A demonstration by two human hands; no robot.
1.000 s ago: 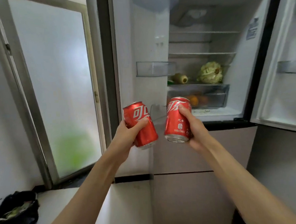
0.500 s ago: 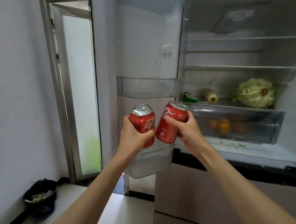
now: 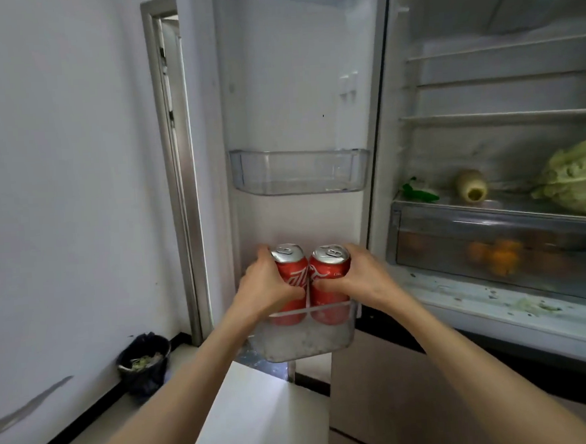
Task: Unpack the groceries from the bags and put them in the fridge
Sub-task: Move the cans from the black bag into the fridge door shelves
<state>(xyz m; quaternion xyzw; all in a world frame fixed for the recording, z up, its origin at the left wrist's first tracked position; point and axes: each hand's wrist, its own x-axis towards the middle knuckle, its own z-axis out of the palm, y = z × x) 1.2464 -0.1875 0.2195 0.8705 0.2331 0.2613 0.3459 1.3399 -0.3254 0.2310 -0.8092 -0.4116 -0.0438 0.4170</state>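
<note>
Left hand [image 3: 266, 285]: wrapped around the left red aluminium drink can [image 3: 291, 280], thumb across its front.
Right hand [image 3: 360, 279]: gripping the right red aluminium drink can [image 3: 329, 281] in the same manner.
Cans: upright, side by side and touching, lower halves inside the lower clear plastic door bin [image 3: 302, 341] of the open fridge door.
Upper clear door bin [image 3: 298, 170]: above the cans.
Fridge shelf: pale green cabbage [image 3: 577, 177] above the transparent crisper drawer [image 3: 491, 240].

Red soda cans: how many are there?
2. The left red soda can and the right red soda can stand together in the lower clear door bin. More may be hidden.
</note>
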